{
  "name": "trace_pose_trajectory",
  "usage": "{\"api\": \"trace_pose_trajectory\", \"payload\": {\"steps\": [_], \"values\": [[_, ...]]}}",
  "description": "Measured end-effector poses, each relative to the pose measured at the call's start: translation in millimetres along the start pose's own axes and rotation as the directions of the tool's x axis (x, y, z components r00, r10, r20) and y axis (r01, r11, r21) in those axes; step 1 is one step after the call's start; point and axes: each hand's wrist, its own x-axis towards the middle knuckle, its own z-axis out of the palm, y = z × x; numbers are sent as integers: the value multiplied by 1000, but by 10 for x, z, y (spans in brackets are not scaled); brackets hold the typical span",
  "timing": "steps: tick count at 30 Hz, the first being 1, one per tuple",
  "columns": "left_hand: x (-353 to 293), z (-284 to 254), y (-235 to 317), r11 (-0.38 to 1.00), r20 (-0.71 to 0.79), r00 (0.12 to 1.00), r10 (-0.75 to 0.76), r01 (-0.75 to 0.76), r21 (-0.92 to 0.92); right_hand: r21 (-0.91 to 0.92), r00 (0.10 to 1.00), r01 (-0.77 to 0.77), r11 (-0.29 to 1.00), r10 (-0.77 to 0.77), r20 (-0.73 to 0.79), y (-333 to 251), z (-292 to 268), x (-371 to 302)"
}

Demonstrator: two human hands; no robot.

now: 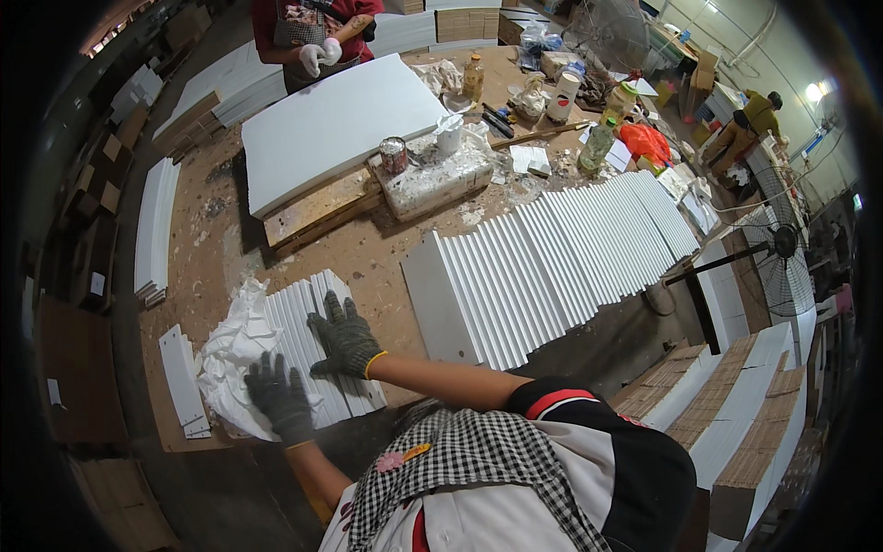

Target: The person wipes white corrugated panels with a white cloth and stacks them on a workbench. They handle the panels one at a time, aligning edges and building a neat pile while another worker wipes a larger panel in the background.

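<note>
A short row of narrow white boards [308, 308] lies overlapped on the near left of the worktable. My right hand [346, 340], in a dark grey glove with a yellow cuff, rests on them with its fingers spread. In a matching glove, my left hand [280, 401] is open too, its fingers stretched out where a crumpled white cloth [230, 354] meets the boards. Neither hand grips anything that I can see. Left of the cloth lie a few loose white strips [179, 377] with small holes at their ends.
A long row of leaning white boards [543, 267] stretches right. Beyond are a large white panel stack [340, 133], a paint-stained block [432, 179] with a tin [394, 155] and cup, and bottles. Another person [317, 41] stands across the table [207, 239]. A fan [782, 244] stands right.
</note>
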Motion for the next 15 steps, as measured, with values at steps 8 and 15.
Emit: {"api": "trace_pose_trajectory", "payload": {"steps": [8, 15], "values": [[-50, -66, 933, 938, 335, 942, 23, 96, -334, 198, 978, -205, 958, 208, 5, 312, 8, -124], [-161, -57, 1213, 845, 351, 928, -123, 283, -454, 190, 933, -359, 914, 356, 49, 411, -142, 12]]}}
